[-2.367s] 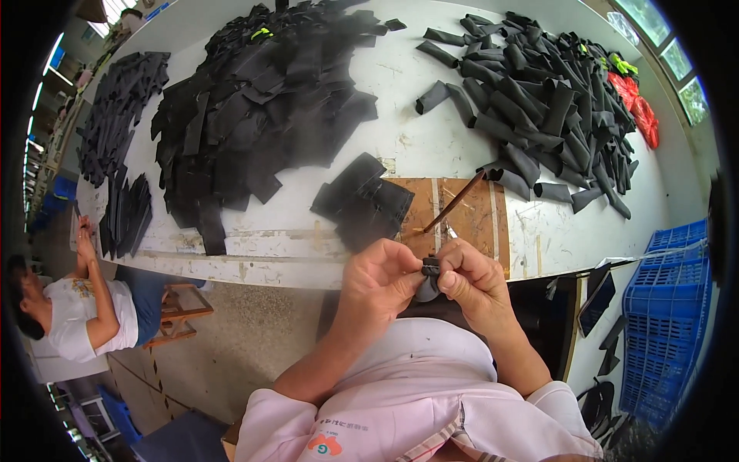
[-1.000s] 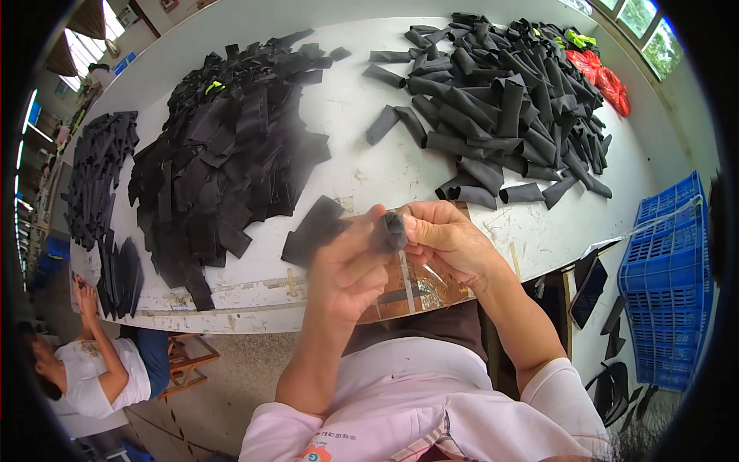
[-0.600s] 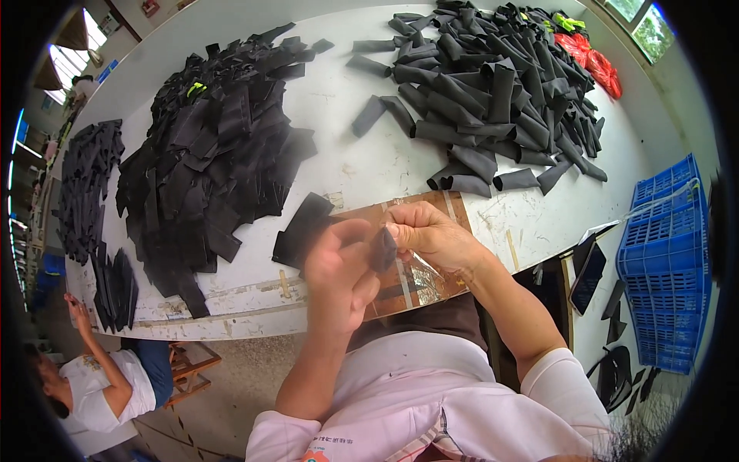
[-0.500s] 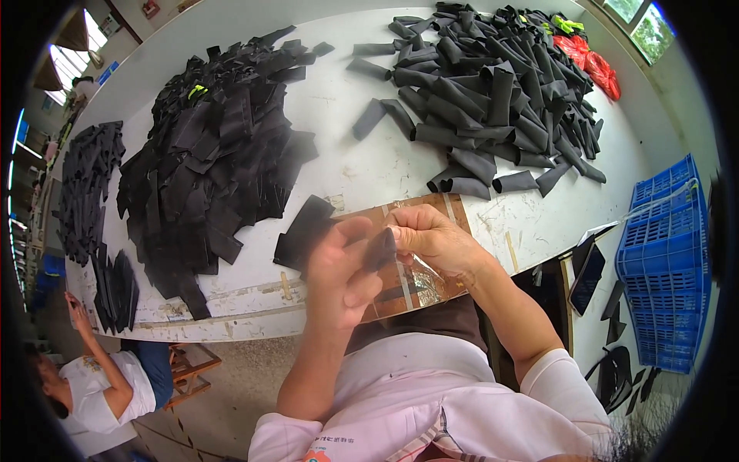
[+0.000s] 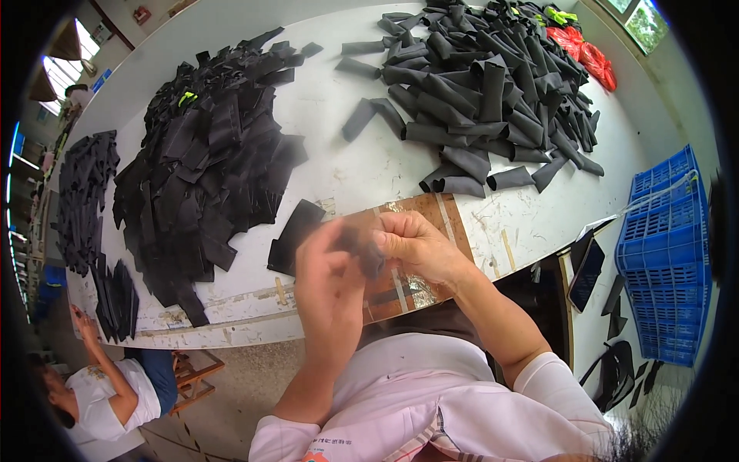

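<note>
My left hand and my right hand are raised together above the near edge of the white table. Both pinch one small black fabric piece between their fingers; the picture is blurred there. Under the hands lies a brown board with tape strips on the table. A small stack of flat black pieces lies just left of the hands.
A big heap of flat black pieces covers the table's left. A pile of rolled black tubes lies at the far right, with red fabric behind it. Blue crates stand at right. Another person sits at lower left.
My hands rose from my lap to over the table edge, still holding the black piece, and the view tilted toward the table. In the last half second they hardly moved.
</note>
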